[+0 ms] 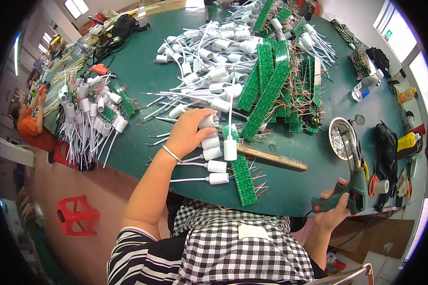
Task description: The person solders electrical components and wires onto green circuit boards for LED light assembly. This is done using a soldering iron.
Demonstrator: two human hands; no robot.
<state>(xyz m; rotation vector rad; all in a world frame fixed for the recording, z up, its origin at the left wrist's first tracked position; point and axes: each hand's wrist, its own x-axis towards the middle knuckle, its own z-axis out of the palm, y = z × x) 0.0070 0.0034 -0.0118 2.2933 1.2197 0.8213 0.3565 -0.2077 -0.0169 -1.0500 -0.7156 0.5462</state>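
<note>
My left hand (188,133) is closed around a white cable-mounted lamp socket (209,121) at the top of a short row. Below it, several more white sockets (217,166) lie side by side, their cables pointing left. Their right ends meet a strip of small green circuit boards (245,184) with thin red and white wires. Another white socket (230,149) lies across the strip. My right hand (336,211) grips a dark green soldering gun (358,190) at the table's front edge. Its metal barrel reaches over a round metal dish (335,137).
A wooden bar (286,162) lies right of the board strip. Beyond are heaped white sockets (223,45) and stacked green boards (268,90). More sockets (92,107) hang over the left edge. At right are a clear bottle (366,86), yellow bottle (408,141) and scissors (373,185). A co-worker (33,123) works far left.
</note>
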